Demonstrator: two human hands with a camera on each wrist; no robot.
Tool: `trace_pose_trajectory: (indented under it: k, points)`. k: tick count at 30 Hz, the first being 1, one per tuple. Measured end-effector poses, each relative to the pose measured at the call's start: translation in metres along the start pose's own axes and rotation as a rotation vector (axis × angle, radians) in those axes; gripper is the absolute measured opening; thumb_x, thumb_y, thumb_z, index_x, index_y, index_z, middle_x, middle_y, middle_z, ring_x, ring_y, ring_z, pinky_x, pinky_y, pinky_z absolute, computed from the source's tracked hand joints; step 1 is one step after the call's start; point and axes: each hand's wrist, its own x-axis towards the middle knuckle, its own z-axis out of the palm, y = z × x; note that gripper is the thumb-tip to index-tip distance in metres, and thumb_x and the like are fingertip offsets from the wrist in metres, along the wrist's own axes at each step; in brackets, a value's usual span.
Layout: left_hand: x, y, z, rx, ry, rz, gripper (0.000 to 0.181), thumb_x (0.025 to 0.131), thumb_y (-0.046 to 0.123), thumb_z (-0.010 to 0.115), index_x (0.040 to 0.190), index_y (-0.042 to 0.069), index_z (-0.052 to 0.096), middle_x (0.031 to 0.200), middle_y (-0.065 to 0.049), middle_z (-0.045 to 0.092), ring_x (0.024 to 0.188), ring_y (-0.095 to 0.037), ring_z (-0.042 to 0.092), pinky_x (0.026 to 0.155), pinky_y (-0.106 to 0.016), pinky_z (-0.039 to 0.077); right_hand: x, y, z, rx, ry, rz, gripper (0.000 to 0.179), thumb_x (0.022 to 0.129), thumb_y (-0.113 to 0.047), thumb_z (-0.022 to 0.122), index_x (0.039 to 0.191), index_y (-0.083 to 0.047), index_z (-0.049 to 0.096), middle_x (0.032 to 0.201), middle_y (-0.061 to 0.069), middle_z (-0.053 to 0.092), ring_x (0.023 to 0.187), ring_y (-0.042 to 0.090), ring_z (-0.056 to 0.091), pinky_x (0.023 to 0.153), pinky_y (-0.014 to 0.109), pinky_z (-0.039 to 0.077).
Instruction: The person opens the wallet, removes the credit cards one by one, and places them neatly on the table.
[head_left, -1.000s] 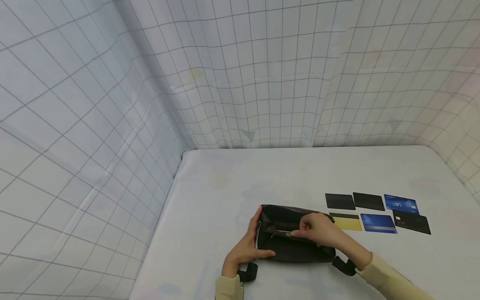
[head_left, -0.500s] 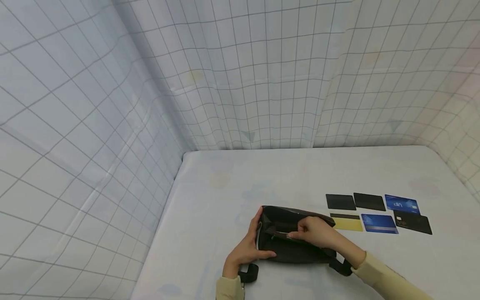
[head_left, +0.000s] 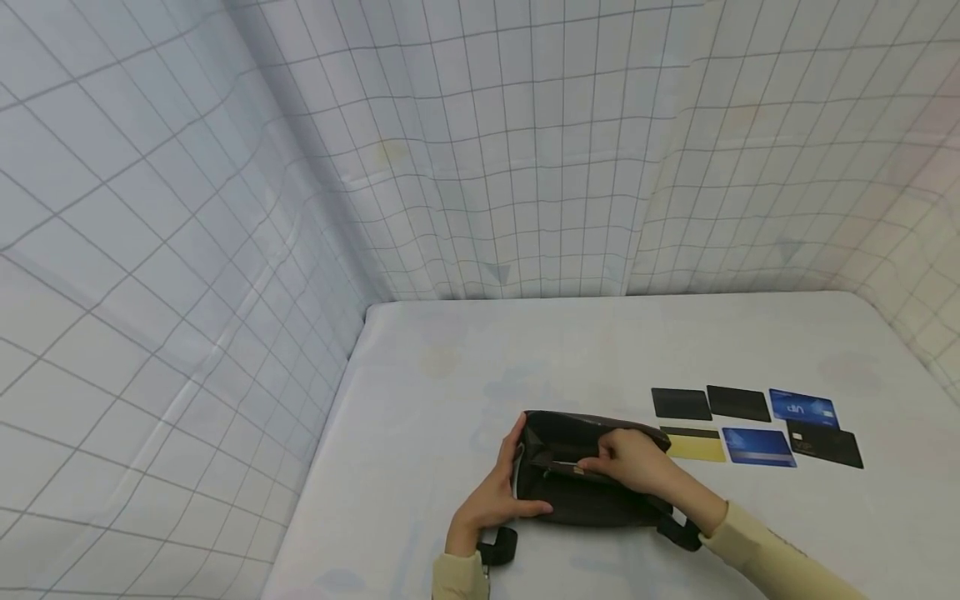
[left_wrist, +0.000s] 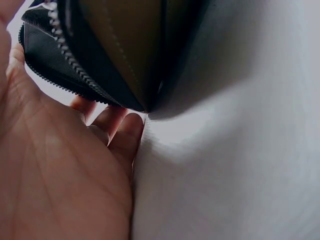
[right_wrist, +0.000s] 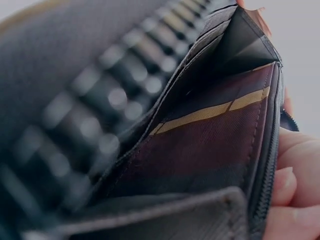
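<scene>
A black zip-around wallet [head_left: 592, 506] stands spread open on the white table, its mouth upward. My left hand [head_left: 489, 502] grips its left end, thumb on the near side and fingers behind. In the left wrist view, fingers of the left hand [left_wrist: 65, 170] curl under the wallet's zipped edge [left_wrist: 82, 72]. My right hand [head_left: 639, 461] reaches into the mouth and pinches the zipped inner divider. The right wrist view shows the right hand [right_wrist: 300, 185] beside that zip [right_wrist: 266, 192], and dark striped lining [right_wrist: 200, 150] with card slots inside. Some right fingertips are hidden.
Right of the wallet lie two rows of cards: black cards [head_left: 681, 404] and a blue card [head_left: 801, 408] behind, a yellow-and-black card [head_left: 696, 448], another blue card [head_left: 757, 447] and a black VIP card [head_left: 825, 446] in front. Gridded white cloth [head_left: 510, 167] surrounds the table.
My right hand has shifted slightly left and down along the wallet's inner divider, then back a little; its forearm has moved left. My left hand, the wallet and the cards stay put.
</scene>
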Motion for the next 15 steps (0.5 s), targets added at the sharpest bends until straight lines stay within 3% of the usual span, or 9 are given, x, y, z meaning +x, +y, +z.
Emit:
trace_pose_trajectory:
  k: [6,15]
  points:
    - [-0.001,0.000,0.001,0.019,-0.002,-0.032,0.120,0.075,0.016,0.082,0.152,0.030,-0.009,0.157,0.002,-0.003,0.142,-0.023,0.008,0.105,-0.058,0.020,-0.004,-0.005,0.004,-0.073,0.078,0.059,0.044,0.085,-0.037,0.071,0.055,-0.016,0.047,0.047,-0.008,0.037,0.042,0.005,0.034,0.043,0.023,0.029]
    - [-0.001,0.002,-0.001,0.021,0.007,-0.028,0.120,0.075,0.016,0.082,0.153,0.030,-0.009,0.157,0.004,-0.003,0.139,-0.025,0.018,0.103,-0.059,0.023,-0.004,-0.013,0.002,-0.192,0.186,0.088,0.046,0.085,-0.037,0.071,0.052,-0.016,0.046,0.045,-0.007,0.037,0.040,0.007,0.035,0.042,0.024,0.029]
